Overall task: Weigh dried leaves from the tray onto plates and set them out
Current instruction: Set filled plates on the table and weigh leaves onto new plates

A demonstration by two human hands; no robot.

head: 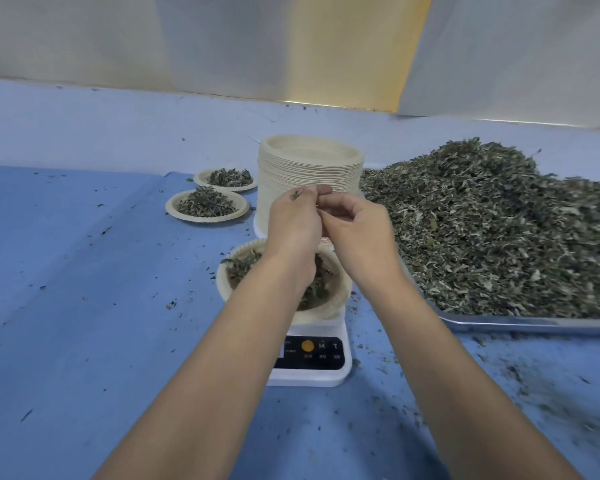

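Seemingly left hand pinches leaves; forearm hides scale display.

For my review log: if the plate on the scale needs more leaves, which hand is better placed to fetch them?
Probably the right hand: nearer the heaped tray. The left hand pinches leaves above the plate.
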